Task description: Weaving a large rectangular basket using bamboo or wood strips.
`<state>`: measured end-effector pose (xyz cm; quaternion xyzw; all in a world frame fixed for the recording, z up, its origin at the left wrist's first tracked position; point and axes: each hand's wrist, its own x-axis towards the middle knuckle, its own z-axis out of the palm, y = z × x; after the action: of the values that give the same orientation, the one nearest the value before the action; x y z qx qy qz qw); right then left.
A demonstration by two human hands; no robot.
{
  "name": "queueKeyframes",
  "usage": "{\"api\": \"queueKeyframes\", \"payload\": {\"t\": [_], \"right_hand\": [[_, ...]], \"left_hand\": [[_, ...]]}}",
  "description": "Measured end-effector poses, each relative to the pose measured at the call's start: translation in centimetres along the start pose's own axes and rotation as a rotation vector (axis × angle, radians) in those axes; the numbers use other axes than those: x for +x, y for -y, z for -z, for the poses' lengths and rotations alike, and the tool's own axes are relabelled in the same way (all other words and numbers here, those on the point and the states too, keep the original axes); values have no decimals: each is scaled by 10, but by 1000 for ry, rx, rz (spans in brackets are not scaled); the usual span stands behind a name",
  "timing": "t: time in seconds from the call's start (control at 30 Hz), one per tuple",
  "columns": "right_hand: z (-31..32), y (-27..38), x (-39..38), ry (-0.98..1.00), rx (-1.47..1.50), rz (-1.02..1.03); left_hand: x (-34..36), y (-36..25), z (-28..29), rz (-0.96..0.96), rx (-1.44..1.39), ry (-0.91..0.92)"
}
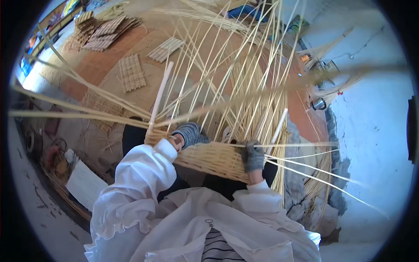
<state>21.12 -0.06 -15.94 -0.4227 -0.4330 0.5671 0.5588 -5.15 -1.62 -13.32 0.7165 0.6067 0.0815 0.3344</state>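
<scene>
Weaving, by the look of it. Woven panel (214, 160) lies across the lap, over the legs. Left gloved hand (191, 134) bent over panel's upper edge, left of middle; right gloved hand (253, 157) at panel's right end. Fingertips hidden, can't tell if either pinches a strand. Best practice, probably: press rows snug, keep thick pale rod (278, 126) near right end straight, fan loose strands (301, 144) apart against tangling.

Head view: left fisheye of a head-worn pair | looks down and forward from above the wearer's white jacket (174, 231), close at lower edge | woven panel (214, 160) near, just below centre | floor (102, 56) farther off, upper left | wall (369, 126) along right edge
</scene>
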Motion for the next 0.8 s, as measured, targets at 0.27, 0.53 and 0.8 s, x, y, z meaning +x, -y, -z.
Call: {"api": "queueKeyframes", "payload": {"t": [0.27,0.53,0.8], "right_hand": [[-142,-12,144,69,-1383,556],[-25,-6,16,183,537,93],[-9,19,8,70,654,47]], "left_hand": [[-10,-47,-11,409,14,-428],[-10,-18,20,319,-557,5],[-14,-91,24,353,123,-327]]}}
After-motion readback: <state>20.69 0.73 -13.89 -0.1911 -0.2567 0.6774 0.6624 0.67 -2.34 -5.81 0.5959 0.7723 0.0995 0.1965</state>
